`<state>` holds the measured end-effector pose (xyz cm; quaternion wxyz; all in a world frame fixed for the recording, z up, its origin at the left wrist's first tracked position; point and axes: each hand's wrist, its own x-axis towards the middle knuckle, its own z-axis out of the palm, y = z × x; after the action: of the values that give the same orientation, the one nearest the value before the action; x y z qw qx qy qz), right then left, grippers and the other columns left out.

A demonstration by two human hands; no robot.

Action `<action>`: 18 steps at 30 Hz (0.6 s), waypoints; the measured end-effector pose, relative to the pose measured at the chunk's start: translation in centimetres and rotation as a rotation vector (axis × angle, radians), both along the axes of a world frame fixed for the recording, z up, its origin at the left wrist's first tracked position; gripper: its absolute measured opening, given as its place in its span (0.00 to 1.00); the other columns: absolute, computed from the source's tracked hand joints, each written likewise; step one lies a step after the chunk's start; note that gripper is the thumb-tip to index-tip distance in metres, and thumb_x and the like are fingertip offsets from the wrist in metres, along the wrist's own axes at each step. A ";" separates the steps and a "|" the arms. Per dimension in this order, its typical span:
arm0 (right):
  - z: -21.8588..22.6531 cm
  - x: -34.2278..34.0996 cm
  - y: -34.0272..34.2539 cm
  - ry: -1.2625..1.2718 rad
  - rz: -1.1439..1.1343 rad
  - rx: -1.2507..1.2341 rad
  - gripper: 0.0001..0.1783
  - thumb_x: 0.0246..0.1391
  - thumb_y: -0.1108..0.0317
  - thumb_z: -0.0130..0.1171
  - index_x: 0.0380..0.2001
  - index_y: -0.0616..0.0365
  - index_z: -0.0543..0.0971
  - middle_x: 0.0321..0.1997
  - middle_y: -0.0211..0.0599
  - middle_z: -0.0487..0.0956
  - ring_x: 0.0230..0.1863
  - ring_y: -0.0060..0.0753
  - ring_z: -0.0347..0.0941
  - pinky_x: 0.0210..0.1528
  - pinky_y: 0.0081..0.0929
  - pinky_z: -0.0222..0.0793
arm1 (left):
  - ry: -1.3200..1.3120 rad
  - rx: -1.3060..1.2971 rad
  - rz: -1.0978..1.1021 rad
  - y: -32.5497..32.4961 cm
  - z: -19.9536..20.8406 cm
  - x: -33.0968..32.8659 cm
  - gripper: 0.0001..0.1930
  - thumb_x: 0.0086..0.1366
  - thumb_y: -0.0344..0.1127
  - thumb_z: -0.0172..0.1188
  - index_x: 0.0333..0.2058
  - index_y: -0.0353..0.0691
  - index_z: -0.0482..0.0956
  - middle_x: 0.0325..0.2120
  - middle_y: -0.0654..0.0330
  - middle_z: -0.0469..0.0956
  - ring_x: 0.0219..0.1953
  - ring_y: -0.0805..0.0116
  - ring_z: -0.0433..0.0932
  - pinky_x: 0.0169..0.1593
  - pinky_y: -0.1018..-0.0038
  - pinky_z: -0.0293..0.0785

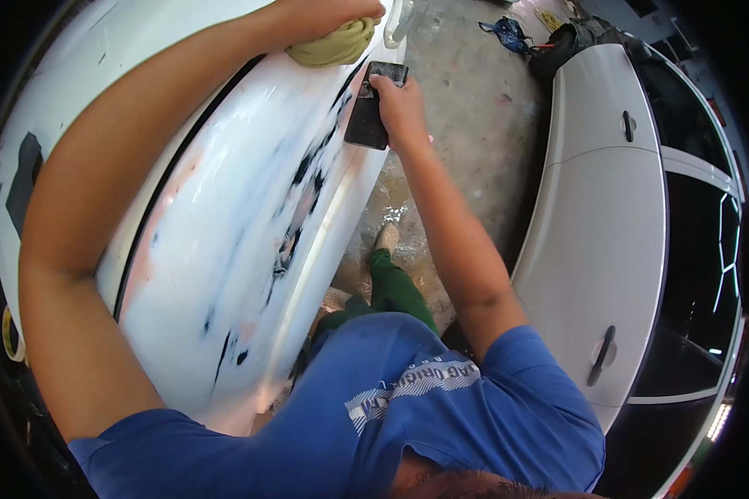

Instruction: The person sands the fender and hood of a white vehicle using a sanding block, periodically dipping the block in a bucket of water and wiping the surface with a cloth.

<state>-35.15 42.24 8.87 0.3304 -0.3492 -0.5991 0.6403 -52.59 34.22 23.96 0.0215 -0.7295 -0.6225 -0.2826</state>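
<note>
A white car body panel (216, 224) stretches along my left, with pinkish patches and dark streaks where its coating is worn through. My left hand (331, 12) is closed on a bunched olive-green cloth (334, 47) at the panel's far end. In my right hand (404, 106) is a flat black sanding block (366, 123), gripped by its side with the thumb on top. The block lies against the panel's lower edge, beside the dark streaks. My fingers under the block are hidden.
A silver-white car (603, 208) with dark windows stands close on my right. Wet concrete floor (466, 125) runs between the two. A dark blue plastic bag (508, 35) lies at the far end near a tyre. A yellow tape roll (10, 335) is at the far left.
</note>
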 end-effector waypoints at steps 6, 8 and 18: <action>-1.2 2.7 -7.1 0.000 0.020 0.191 0.27 0.55 0.62 0.63 0.50 0.73 0.74 0.39 0.56 0.82 0.42 0.46 0.82 0.49 0.39 0.75 | 0.520 0.168 -0.238 -1.6 -0.1 -2.0 0.03 0.60 0.29 0.57 0.33 0.40 0.76 0.29 0.50 0.73 0.35 0.54 0.76 0.40 0.63 0.71; -0.9 1.5 -4.5 0.000 0.002 0.210 0.28 0.55 0.60 0.63 0.50 0.73 0.72 0.39 0.61 0.82 0.42 0.53 0.82 0.47 0.42 0.75 | 0.164 -0.039 -0.125 -1.8 0.1 -1.2 0.03 0.62 0.29 0.58 0.35 0.39 0.77 0.27 0.57 0.75 0.34 0.63 0.77 0.40 0.68 0.72; -0.1 2.1 -5.2 -0.014 0.004 0.198 0.22 0.56 0.57 0.62 0.40 0.69 0.73 0.37 0.65 0.81 0.42 0.64 0.80 0.46 0.47 0.74 | -0.726 -0.316 0.215 -2.6 1.6 2.1 0.11 0.69 0.40 0.59 0.40 0.38 0.77 0.32 0.66 0.76 0.35 0.78 0.74 0.44 0.79 0.72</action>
<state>-33.03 37.00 8.76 0.3578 -0.3180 -0.6625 0.5761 -50.50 31.60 25.53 -0.2824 -0.5074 -0.6983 -0.4185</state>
